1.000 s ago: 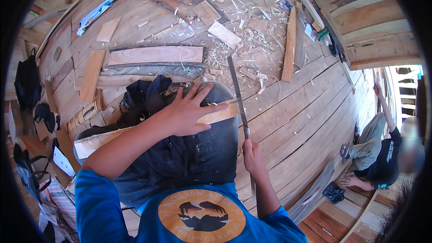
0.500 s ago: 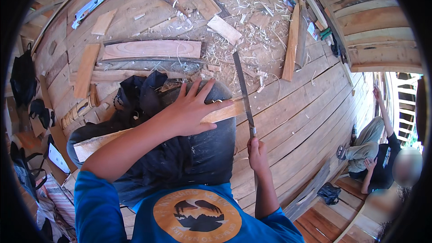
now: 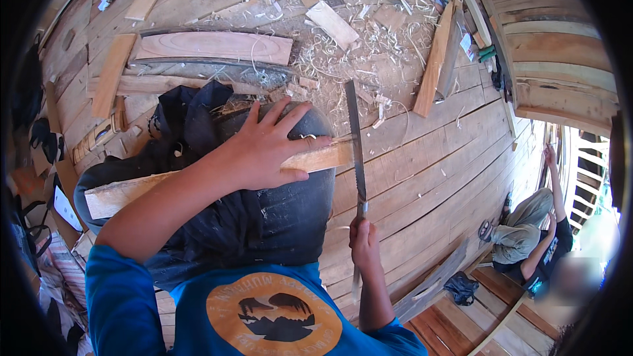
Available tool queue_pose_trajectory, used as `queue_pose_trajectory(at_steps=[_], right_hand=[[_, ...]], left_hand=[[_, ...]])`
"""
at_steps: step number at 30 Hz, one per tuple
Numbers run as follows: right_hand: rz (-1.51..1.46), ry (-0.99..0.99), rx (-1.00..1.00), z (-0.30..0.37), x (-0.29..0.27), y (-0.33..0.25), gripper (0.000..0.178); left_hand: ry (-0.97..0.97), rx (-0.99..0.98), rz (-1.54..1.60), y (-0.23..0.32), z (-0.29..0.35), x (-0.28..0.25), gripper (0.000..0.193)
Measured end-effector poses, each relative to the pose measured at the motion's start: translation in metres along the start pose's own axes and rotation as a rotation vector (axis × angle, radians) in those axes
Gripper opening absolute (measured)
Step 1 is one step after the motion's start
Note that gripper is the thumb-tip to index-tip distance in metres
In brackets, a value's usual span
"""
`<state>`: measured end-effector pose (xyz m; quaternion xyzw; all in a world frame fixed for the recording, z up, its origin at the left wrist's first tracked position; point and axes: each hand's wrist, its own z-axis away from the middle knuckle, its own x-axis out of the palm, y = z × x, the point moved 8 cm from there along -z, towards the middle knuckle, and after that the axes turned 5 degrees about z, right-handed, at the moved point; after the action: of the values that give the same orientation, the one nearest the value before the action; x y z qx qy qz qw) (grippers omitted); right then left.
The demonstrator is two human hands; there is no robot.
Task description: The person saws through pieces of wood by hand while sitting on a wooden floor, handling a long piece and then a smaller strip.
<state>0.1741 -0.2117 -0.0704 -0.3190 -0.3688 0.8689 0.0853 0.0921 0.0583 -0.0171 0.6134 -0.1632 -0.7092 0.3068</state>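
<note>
Across my dark-trousered lap lies a narrow, pale wooden board [image 3: 128,191], its right end jutting past my knee. My left hand [image 3: 273,148] presses down on it near that end, fingers spread, the thumb along its near edge. Closed round the handle of a handsaw is my right hand [image 3: 366,244]. The long, narrow toothed saw blade [image 3: 355,125] points away from me, at the board's right end. Whether its teeth have cut into the wood cannot be made out. My left forearm covers part of the board's middle.
Wood shavings [image 3: 336,53] litter the plank floor ahead, among offcuts and a wide board [image 3: 214,47]. A long plank [image 3: 435,59] lies at the far right. Another person [image 3: 534,231] sits on the right, near a black plastic bag [image 3: 461,288]. Bags and cardboard stand at the left.
The view has shifted slightly. My right hand and the saw have drawn a little toward me along the board's end. My left hand stays spread on the board.
</note>
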Motion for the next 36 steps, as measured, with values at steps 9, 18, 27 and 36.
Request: queue_pose_trajectory(at_steps=[9,18,27,36], right_hand=[[0.033,0.018,-0.041,-0.043,0.007,-0.032,0.058],[-0.031,0.002,0.061,-0.015,0.007,-0.008,0.059],[-0.050,0.017,0.079,-0.035,0.012,-0.016,0.060],[-0.096,-0.003,0.072,0.007,0.013,0.017,0.063]], left_hand=[[0.016,0.018,-0.011,-0.002,-0.004,0.000,0.058],[0.098,0.040,-0.022,0.002,0.004,0.003,0.061],[0.098,0.013,-0.038,-0.009,0.000,0.003,0.067],[0.095,0.020,-0.039,-0.005,0.001,0.009,0.065]])
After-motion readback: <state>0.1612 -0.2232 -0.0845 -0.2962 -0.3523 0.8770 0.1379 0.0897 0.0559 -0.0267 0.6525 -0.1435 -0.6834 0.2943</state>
